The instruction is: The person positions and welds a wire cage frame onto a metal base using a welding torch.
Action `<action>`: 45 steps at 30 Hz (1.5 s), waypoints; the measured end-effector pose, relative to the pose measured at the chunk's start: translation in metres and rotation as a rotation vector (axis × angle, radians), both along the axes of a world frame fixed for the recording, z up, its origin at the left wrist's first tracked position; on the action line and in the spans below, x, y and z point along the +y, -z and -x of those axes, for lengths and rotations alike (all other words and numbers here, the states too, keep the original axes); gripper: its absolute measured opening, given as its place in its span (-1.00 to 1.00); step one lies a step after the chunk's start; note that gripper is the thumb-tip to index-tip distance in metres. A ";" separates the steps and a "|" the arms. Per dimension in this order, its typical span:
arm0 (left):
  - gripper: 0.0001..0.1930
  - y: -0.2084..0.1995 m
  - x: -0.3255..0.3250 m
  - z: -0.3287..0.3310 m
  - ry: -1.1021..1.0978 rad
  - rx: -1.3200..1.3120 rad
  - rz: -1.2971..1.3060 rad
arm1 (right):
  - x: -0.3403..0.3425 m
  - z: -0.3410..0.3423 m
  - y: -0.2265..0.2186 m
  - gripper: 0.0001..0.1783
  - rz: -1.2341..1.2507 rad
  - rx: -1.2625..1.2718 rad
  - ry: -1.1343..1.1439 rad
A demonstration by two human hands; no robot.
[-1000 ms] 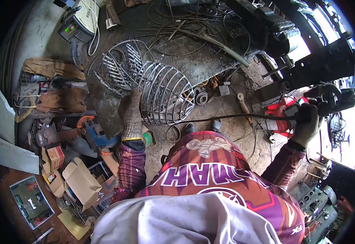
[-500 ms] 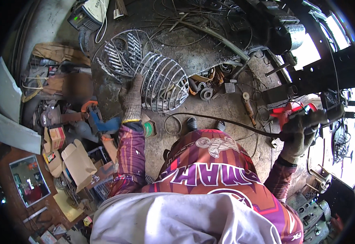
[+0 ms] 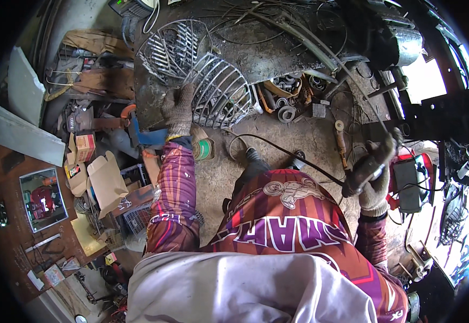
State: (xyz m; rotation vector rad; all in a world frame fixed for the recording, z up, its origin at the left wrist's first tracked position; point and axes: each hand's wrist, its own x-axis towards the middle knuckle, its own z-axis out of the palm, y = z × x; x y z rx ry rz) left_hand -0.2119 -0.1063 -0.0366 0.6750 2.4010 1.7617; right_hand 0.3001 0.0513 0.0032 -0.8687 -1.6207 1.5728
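My left hand (image 3: 179,110), in a knitted grey glove, is closed on the near left edge of a rounded metal bar cage (image 3: 226,91). The cage lies at the front edge of a dark metal workbench (image 3: 245,46). Behind it and to the left lies a second barred metal piece (image 3: 172,48) with a hoop-shaped rim. At the right, my gloved right hand (image 3: 373,188) is wrapped round a dark welding electrode holder (image 3: 371,167). A thick black cable (image 3: 293,156) runs from its lower end, and a long thin rod (image 3: 353,78) reaches from its tip toward the bench.
An open tray of metal parts (image 3: 285,89) sits beside the cage. A blue-and-orange clamp (image 3: 143,132) and cardboard boxes (image 3: 105,180) crowd the left side. An angle grinder (image 3: 342,142) lies on the floor, with a red and black object (image 3: 414,180) farther right.
My right hand has come inward from the far right, and the rod now shows, slanting over the bench. My left hand stays at the cage. The whole view has shifted slightly.
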 end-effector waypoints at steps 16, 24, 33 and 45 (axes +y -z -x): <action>-0.66 -0.009 -0.012 -0.011 -0.044 0.074 0.102 | -0.015 0.049 0.012 -0.40 0.182 -0.249 -0.133; -0.60 0.003 -0.016 0.001 -0.049 0.071 0.072 | -0.001 0.058 -0.001 -0.34 0.127 -0.280 -0.081; -0.57 0.011 -0.019 0.011 -0.003 0.114 0.125 | 0.008 0.089 -0.032 -0.47 0.181 -0.286 -0.134; -0.58 0.008 -0.021 0.007 0.006 0.113 0.134 | 0.015 0.112 -0.056 -0.61 0.173 -0.364 -0.187</action>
